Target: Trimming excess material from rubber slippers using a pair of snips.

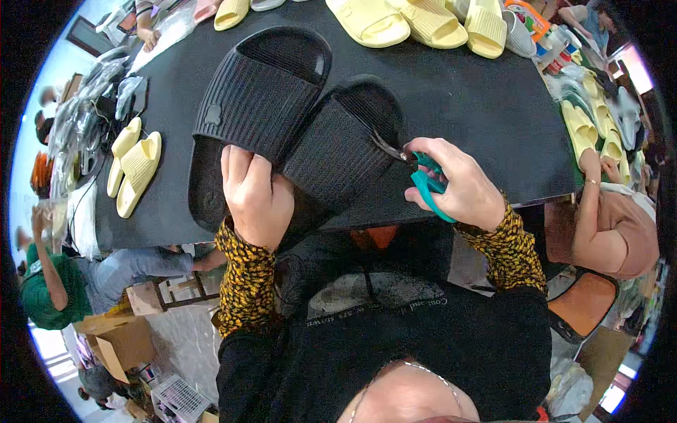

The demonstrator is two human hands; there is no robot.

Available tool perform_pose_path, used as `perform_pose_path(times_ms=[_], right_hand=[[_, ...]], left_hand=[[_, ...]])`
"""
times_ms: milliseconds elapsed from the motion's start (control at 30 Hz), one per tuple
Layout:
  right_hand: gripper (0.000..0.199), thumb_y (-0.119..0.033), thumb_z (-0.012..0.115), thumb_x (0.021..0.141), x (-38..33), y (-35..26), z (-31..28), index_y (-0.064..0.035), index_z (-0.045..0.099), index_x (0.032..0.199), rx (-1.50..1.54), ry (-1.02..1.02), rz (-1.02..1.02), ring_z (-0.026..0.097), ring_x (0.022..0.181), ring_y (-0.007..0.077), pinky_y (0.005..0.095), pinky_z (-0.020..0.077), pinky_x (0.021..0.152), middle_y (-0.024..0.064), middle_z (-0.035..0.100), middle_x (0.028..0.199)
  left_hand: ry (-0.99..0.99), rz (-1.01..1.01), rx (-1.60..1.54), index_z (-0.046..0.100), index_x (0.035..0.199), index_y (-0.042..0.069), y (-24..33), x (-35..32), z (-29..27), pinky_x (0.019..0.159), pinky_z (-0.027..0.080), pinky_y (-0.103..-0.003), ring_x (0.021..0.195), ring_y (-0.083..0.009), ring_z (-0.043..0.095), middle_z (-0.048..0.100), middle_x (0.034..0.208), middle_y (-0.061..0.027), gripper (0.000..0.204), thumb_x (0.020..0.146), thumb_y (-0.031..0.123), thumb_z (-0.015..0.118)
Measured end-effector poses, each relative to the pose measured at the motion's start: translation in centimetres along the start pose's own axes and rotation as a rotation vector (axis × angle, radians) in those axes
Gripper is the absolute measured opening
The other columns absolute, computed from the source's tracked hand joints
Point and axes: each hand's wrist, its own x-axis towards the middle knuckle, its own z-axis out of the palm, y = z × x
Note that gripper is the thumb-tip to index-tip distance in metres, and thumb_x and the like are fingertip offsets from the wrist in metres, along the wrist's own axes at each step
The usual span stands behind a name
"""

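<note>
A pair of black ribbed slide slippers is held over the dark table, side by side and toes pointing away. My left hand (257, 201) is closed on them at the near end; its fingertips go out of sight under the strap of the left slipper (261, 99). The right slipper (338, 148) leans against it, partly overlapped. In my right hand (465, 180) are scissors (430, 185) with teal handles, fingers through the loops. Their slim curved metal blades look slightly parted and lie at the right edge of the right slipper's strap.
Several pale yellow slippers (423, 25) line the table's far edge, and a yellow pair (137, 166) lies at the left. Plastic-wrapped goods (88, 113) are heaped beyond. Co-workers sit at both sides; the right one's hands (596, 166) touch yellow slippers. An orange-seated chair (582, 307) stands right.
</note>
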Motion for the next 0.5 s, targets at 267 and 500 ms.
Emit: perform_pose_path(times_ms=[267,500], right_hand=[[0.046,-0.015,0.075,0.073,-0.12,-0.18,0.04,-0.0029,0.052,0.111,-0.070,0.044,-0.074,0.066,0.077,0.0290,0.0352,0.0535,0.066,0.0181,0.061,0.096],[0.046,-0.008,0.075,0.071,-0.56,0.15,0.14,-0.0039,0.054,0.112,-0.146,0.114,-0.126,0.065,0.079,0.0285,0.0332,0.0505,0.070,0.0151,0.063,0.092]], left_hand=[[0.058,0.019,-0.024,0.057,0.078,-0.007,0.76,-0.89,0.20,0.079,0.043,-0.047,0.089,-0.0430,0.050,0.054,0.101,-0.0248,0.022,0.057,-0.008,0.052],[-0.046,0.046,0.007,0.054,0.074,-0.004,1.20,-1.24,0.49,0.074,0.042,-0.046,0.083,-0.0407,0.049,0.053,0.092,-0.0219,0.017,0.057,-0.006,0.054]])
